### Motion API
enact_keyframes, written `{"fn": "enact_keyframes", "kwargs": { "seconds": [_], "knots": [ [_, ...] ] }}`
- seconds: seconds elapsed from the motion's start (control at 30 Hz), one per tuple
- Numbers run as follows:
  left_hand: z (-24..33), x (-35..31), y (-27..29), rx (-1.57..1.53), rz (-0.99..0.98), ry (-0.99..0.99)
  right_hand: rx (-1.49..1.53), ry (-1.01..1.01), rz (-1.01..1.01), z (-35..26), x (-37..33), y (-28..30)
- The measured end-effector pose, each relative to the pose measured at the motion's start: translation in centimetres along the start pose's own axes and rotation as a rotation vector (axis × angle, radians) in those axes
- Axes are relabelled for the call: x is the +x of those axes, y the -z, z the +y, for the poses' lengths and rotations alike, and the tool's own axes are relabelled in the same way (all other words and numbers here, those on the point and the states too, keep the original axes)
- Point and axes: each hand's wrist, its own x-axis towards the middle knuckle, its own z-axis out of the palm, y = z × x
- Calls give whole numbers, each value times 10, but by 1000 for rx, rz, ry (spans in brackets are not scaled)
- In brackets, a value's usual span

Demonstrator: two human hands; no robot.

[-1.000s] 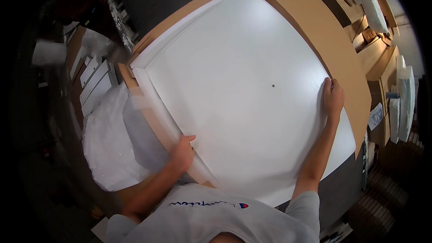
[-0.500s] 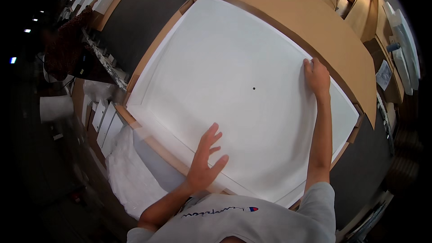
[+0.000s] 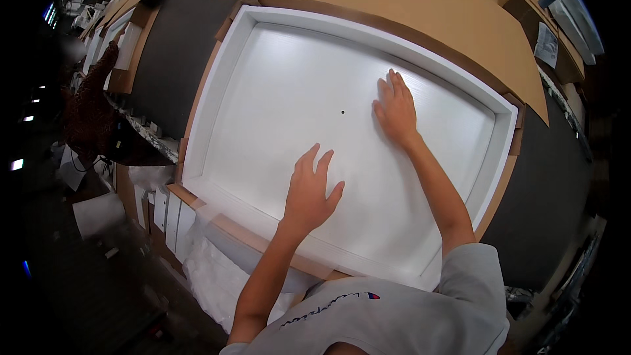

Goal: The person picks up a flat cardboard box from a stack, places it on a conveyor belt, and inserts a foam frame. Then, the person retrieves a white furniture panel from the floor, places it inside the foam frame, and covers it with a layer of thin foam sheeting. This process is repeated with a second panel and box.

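A large white flat panel [image 3: 299, 72] with a small dark dot lies sunk inside a shallow white frame [image 3: 209, 102], whose raised walls surround it. The frame sits in an open brown cardboard box [image 3: 505, 207]. Over the near left part of the panel is my left hand [image 3: 309, 190], fingers spread and holding nothing. My right hand [image 3: 397, 110] is farther to the right, toward the far wall, fingers stretched out on or just above the panel. Whether either palm presses on it, I cannot tell.
A broad cardboard flap [image 3: 394, 0] folds outward on the far side. Crumpled white plastic wrap [image 3: 217, 276] hangs at the near left. Dark conveyor-like surface [image 3: 181, 33] runs beyond the box. Another person [image 3: 95, 112] works at the left beside another box. Cardboard pieces [image 3: 549, 20] lie far right.
The panel has dropped from near the frame's rim down inside it, exposing the walls. My right hand has let go of its far edge and moved left. My left hand has moved up over the panel.
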Motion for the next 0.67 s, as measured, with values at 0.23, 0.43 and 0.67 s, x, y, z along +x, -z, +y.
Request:
{"fn": "enact_keyframes", "kwargs": {
  "seconds": [0.23,0.43,0.67],
  "knots": [
    [16,-128,14,-48,97,141,-45,20,56,-24,-16,-8],
    [61,-206,119,-172,452,-86,-176,-210,-355,-20,18,0],
    [102,-381,269,114,888,-719,703,98,-689,-169,-74,164]
  ]
}}
